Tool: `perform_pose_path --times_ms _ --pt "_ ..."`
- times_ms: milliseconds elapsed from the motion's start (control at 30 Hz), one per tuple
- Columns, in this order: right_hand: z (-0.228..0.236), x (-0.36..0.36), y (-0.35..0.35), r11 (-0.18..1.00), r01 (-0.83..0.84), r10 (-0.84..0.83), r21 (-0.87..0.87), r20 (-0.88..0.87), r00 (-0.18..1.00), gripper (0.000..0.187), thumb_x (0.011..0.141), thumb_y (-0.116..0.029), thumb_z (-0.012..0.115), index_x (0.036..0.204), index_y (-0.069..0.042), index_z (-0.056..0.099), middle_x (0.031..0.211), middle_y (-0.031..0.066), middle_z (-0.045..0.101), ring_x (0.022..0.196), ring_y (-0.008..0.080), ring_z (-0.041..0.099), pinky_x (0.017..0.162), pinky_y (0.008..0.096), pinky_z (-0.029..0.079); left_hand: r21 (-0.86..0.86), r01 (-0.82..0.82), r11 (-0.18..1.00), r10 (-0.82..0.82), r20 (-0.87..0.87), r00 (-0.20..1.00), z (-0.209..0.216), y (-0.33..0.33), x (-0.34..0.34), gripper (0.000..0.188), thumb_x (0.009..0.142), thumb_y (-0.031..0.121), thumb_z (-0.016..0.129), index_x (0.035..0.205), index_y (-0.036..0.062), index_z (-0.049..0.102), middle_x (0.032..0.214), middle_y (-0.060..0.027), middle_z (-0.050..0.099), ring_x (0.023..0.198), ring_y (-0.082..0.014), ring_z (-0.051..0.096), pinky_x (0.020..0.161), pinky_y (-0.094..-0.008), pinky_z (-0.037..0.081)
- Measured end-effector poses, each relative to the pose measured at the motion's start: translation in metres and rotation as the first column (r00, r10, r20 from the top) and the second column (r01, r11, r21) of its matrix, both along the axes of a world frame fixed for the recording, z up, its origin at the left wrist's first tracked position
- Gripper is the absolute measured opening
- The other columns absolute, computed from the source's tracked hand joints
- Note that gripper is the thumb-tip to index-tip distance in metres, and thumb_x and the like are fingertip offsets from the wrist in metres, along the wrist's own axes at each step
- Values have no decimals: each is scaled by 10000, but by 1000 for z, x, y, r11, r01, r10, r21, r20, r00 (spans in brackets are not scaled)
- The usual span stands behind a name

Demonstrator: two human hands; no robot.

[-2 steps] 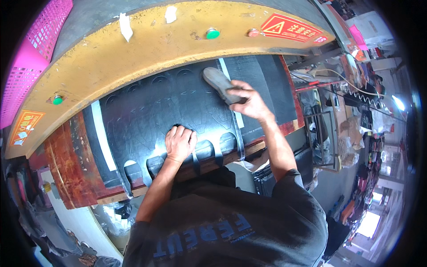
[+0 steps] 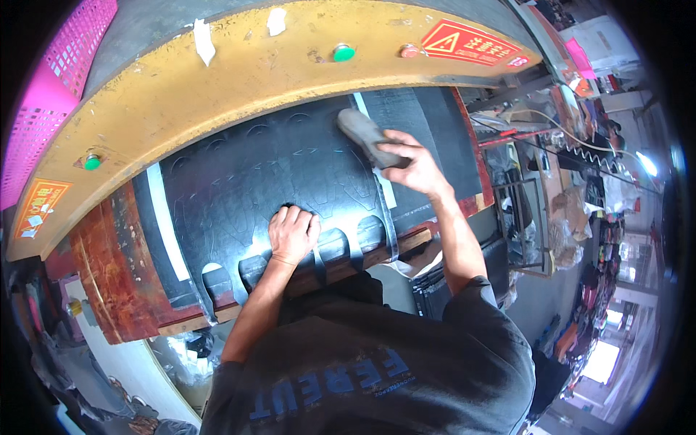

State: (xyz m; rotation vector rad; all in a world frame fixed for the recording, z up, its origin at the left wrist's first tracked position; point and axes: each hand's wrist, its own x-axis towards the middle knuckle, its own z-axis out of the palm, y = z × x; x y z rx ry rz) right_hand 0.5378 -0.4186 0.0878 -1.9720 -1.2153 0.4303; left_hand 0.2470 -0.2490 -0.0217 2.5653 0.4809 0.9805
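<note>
A black sheet [image 2: 239,170] with faint outlines pressed into it lies across the board in front of me; rounded cutouts run along its near edge. My left hand [image 2: 294,230] rests on the middle of this sheet, fingers curled under and knuckles up. Its fingertips are hidden, with a small dark spot just beyond them. In my right hand [image 2: 415,165] is a long grey block with rounded ends [image 2: 360,130], slightly blurred, gripped at its near end. It slants over the sheet's right part, beside a white strip [image 2: 387,190]. I cannot tell whether it touches the sheet.
A yellow machine beam [image 2: 254,76] with green buttons [image 2: 344,53] and a red button [image 2: 409,51] arches along the far side. Worn red-brown board [image 2: 116,268] shows at left. A pink perforated basket [image 2: 54,94] stands far left, a metal rack [image 2: 525,217] at right.
My right hand has shifted slightly to the right with the grey block. My left hand stays in place on the sheet.
</note>
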Motion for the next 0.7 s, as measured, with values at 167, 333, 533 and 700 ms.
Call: perform_pose_path --times_ms 167,333,533,700 --pt "-10 -27 -82 886 460 -463 54 76 883 534 751 -131 889 1270 -59 783 1478 169 623 1389 309 589 1148 399 490 -40 19 999 -20 -13 1000 -1 -13 -11 215 838 250 771 703 131 654 792 -47 605 785 -274 618 704 -436 526" --pt "-70 -39 -125 776 631 -602 -24 274 750 563 754 -267 868 1279 -88 774 1472 185 627 1371 363 589 1159 435 474 -68 26 997 -23 44 999 1 -12 -10 206 846 234 776 710 120 670 787 -49 632 793 -280 637 679 -450 526" --pt "-76 -51 -115 832 554 -406 -40 636 656 463 882 -259 722 1310 -83 719 1355 201 694 1243 420 642 1077 521 509 -348 41 937 -23 56 998 28 -9 -49 158 918 186 769 840 61 713 825 -107 651 737 -328 649 676 -440 535" --pt "-77 -93 -99 678 410 -573 -609 -88 815 414 1020 -369 678 926 21 779 813 142 768 763 221 706 744 413 545 -446 -608 656 472 -387 792 48 -11 -168 279 965 268 728 1071 11 744 1022 -194 771 951 -378 754 859 -477 593"
